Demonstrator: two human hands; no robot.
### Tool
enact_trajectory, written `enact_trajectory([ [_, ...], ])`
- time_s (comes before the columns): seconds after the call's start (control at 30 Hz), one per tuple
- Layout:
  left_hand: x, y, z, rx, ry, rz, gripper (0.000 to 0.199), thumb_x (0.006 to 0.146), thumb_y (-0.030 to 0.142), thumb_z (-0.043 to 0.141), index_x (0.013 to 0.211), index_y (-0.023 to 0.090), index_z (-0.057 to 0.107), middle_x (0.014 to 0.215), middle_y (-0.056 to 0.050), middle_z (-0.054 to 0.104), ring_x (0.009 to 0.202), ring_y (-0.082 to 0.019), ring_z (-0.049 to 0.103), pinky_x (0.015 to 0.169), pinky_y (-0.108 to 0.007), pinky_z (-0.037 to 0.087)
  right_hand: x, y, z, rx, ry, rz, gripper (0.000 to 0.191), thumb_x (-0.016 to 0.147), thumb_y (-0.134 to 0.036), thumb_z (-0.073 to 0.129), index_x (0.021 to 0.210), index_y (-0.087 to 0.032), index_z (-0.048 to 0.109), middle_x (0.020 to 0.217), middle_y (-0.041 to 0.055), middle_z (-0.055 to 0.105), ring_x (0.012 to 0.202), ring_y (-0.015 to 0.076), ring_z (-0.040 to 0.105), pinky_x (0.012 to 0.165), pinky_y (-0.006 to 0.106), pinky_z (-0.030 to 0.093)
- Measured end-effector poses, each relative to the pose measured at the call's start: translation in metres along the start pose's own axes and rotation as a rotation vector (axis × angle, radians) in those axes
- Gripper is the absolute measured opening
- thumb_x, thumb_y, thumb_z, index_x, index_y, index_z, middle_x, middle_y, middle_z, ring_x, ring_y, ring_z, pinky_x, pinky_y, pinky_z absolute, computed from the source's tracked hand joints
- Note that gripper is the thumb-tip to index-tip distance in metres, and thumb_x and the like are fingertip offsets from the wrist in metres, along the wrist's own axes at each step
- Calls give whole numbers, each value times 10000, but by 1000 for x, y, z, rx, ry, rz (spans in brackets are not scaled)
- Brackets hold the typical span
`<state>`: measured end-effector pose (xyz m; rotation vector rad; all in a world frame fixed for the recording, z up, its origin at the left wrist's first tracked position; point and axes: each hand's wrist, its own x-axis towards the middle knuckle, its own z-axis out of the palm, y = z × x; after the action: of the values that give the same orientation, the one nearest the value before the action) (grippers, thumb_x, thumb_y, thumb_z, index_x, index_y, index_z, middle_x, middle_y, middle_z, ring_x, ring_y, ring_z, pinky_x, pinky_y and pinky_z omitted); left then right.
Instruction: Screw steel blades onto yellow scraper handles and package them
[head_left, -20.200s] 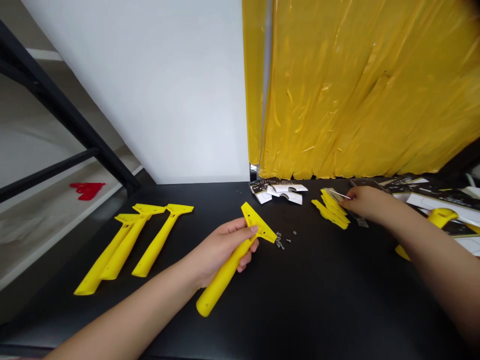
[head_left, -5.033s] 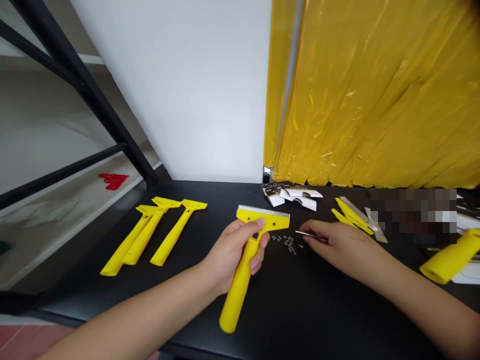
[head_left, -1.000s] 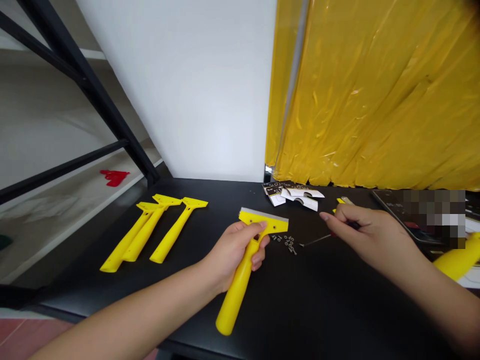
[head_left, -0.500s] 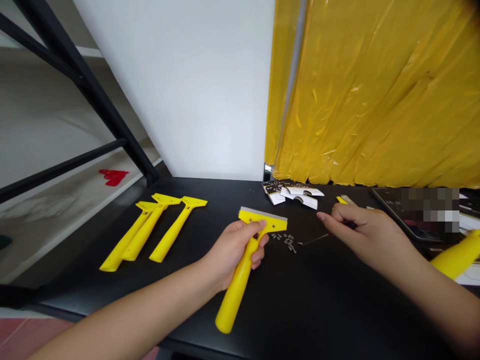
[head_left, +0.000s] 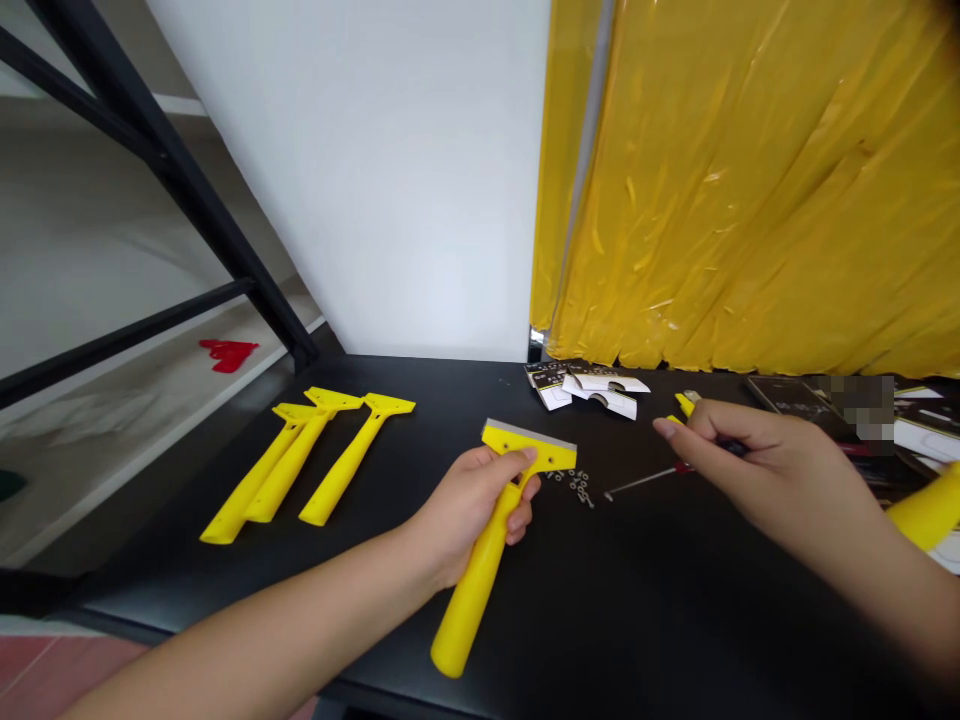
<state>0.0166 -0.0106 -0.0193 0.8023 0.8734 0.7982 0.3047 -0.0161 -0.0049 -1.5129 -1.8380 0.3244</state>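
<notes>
My left hand (head_left: 487, 510) is closed round the neck of a yellow scraper (head_left: 469, 590), its thumb on the head. A thin grey blade (head_left: 525, 437) runs along the scraper's upper edge, and two small holes show in the head. My right hand (head_left: 757, 450) grips a screwdriver (head_left: 645, 482) whose slim shaft points left and down; most of its handle is hidden in the fingers. At the shaft's tip is a small metal bit, perhaps a screw. Several loose screws and nuts (head_left: 579, 485) lie on the black table (head_left: 637, 600) just beyond the scraper head.
Three yellow scrapers (head_left: 345, 470) lie at the left of the table. Printed cards (head_left: 604, 395) are piled at the back, by the white panel (head_left: 375, 200) and yellow wrapping (head_left: 750, 200). Another yellow handle (head_left: 926, 510) lies right. A black metal frame (head_left: 202, 230) rises at left.
My right hand has moved a little to the right with the screwdriver, and more of its shaft and red collar now shows. The scraper in my left hand has shifted only slightly.
</notes>
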Motion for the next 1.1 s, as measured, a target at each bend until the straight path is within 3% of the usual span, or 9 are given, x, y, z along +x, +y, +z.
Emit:
enact_trajectory([
  [0.27,0,-6,0,-41,-33,-36,301,956,336,720,754,155,590,664,12,565,443,-62,437,442,-213,339,-5,-20,-9,173,53,55,539,968,-586,690,627,-221,489,624,-34,426,594,144,371,568,298,294],
  [0.47,-6,-9,4,-34,-102,-150,287,967,343,705,778,158,594,699,16,554,457,-56,431,449,-211,324,-10,-25,-3,352,101,79,546,973,-545,714,610,-214,475,613,-27,443,609,148,361,571,314,270],
  [0.73,-10,-6,9,-63,-163,-275,230,951,345,729,856,181,598,718,22,562,450,-53,424,451,-206,304,-12,-26,1,385,62,107,531,969,-523,733,614,-211,489,618,-23,464,618,146,376,588,309,302],
  [1.1,-11,-5,9,-55,-198,-304,221,972,352,710,879,172,622,713,24,558,450,-51,421,451,-212,303,-11,-25,2,390,57,105,525,978,-511,727,612,-208,503,619,-23,460,619,142,382,591,307,307],
])
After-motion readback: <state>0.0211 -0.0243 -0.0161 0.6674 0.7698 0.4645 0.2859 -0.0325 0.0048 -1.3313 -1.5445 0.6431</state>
